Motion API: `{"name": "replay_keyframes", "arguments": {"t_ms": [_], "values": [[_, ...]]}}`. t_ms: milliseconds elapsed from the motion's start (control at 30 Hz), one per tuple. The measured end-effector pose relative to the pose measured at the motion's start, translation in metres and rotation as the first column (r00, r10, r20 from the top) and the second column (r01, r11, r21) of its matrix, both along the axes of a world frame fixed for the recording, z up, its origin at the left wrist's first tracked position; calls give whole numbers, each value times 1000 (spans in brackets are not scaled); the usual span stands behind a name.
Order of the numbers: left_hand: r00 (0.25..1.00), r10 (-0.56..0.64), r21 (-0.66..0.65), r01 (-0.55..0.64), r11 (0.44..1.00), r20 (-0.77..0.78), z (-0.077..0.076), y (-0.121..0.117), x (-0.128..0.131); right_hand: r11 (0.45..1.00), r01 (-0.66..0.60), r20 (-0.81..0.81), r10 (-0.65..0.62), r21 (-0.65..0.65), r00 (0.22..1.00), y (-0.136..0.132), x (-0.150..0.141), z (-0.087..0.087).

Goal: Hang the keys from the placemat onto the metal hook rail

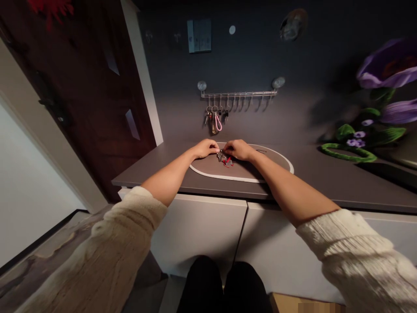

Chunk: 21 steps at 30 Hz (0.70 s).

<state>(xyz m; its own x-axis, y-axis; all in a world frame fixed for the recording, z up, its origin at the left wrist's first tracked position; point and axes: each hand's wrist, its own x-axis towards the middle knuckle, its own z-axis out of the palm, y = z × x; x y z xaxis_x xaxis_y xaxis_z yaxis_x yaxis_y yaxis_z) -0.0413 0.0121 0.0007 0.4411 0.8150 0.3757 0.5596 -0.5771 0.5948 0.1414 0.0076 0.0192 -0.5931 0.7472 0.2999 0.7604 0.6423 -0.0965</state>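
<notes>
A bunch of keys (222, 157) with a red tassel-like piece (228, 162) is at an oval mat (234, 177) with a pale rim. From the left, my left hand (206, 148) pinches at the bunch with its fingertips. On the other side, my right hand (239, 150) has its fingers bent closed on the same keys. Exactly which key or ring each hand grips is too small to make out. Just above, more keys (214, 117) with a pink strap hang from a clear hook rail (241, 94) on the wall.
The mat lies on a dark countertop (312, 182) above white cabinet doors (202, 226). Purple artificial flowers (387, 69) and a green ring-shaped base (348, 153) stand at the right. A dark door (81, 87) is at the left. A cardboard box (285, 304) sits below.
</notes>
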Motion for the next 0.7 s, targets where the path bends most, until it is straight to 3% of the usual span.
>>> {"name": "replay_keyframes", "arguments": {"t_ms": [233,400,567,700], "values": [[963,30,-175,17,984,268,3,-5,5,1000,11,-35,-11,-10,999,-1,0,0],[911,67,-199,16,980,407,7,-7,8,1000,12,-94,-14,-21,995,-2,0,1],[871,104,-223,6,975,479,10,-7,10,1000,19,-263,-20,-9,965,-6,-1,2],[835,130,-244,6,970,534,12,-8,12,998,-19,-444,-10,-62,896,-5,-3,1]]}}
